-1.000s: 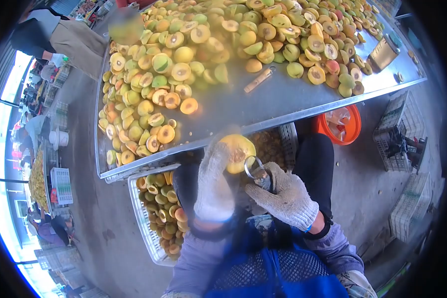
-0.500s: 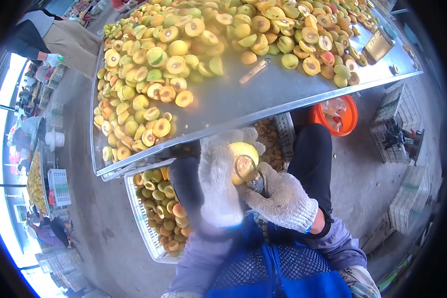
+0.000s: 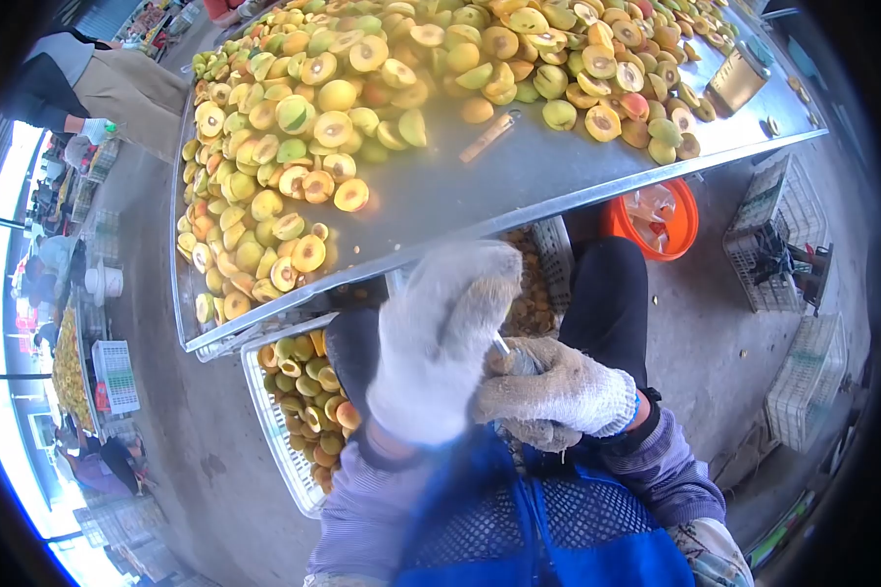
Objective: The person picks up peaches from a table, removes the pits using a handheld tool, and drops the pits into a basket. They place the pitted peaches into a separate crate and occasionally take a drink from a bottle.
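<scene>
My left hand (image 3: 436, 338), in a pale knitted glove, is turned with its back up in front of the table edge. Its fingers are curled together, and whatever lies under them is hidden. Close beside it, my right hand (image 3: 563, 391), also gloved, is closed around a pitting tool (image 3: 500, 344), of which only a small metal part shows. Yellow peach halves (image 3: 333, 127) are heaped on the metal table (image 3: 440, 210). At my left knee, a white crate (image 3: 282, 445) holds hollowed peach halves (image 3: 308, 386). Another crate (image 3: 556, 256) with brownish contents stands between my legs.
An orange bucket (image 3: 680, 235) with plastic bags stands under the table's right side. On the tabletop are a flat wooden-looking piece (image 3: 487, 137) and a tin (image 3: 737, 83). Empty crates (image 3: 806, 377) stand at right. A person (image 3: 117, 88) stands at far left; others sit behind.
My left hand has turned over, hiding the peach half that showed in it before. My right hand has drawn slightly down, and the tool's ring is out of sight.
</scene>
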`<act>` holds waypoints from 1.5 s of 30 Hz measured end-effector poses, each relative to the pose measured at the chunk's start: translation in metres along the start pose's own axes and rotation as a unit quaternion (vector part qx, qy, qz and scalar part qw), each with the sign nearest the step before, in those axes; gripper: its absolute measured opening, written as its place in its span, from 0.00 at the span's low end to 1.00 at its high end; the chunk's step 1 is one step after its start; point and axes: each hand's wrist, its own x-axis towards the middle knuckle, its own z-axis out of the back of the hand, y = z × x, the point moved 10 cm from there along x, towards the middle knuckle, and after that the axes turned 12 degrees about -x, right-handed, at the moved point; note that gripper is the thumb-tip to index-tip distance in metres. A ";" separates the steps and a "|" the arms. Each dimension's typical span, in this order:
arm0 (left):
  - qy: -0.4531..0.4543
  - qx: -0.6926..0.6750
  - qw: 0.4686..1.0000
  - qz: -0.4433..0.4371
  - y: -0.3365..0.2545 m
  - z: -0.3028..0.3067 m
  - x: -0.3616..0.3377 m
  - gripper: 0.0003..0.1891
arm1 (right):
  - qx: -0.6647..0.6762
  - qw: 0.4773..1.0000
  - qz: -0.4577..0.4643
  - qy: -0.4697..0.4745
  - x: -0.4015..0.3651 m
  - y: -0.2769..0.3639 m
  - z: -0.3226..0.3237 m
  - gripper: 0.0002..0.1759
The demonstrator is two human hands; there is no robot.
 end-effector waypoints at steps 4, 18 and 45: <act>0.060 -0.126 0.990 0.026 0.008 -0.007 0.005 0.22 | 0.030 0.993 -0.006 0.113 0.000 -0.015 0.003 0.10; -0.070 -0.257 0.948 0.176 0.076 0.009 0.003 0.18 | 0.024 0.996 -0.075 0.038 0.000 -0.027 0.008 0.17; 0.244 0.423 0.873 -0.008 0.135 0.004 0.110 0.17 | -0.742 0.400 0.015 -0.538 -0.036 0.159 0.277 0.16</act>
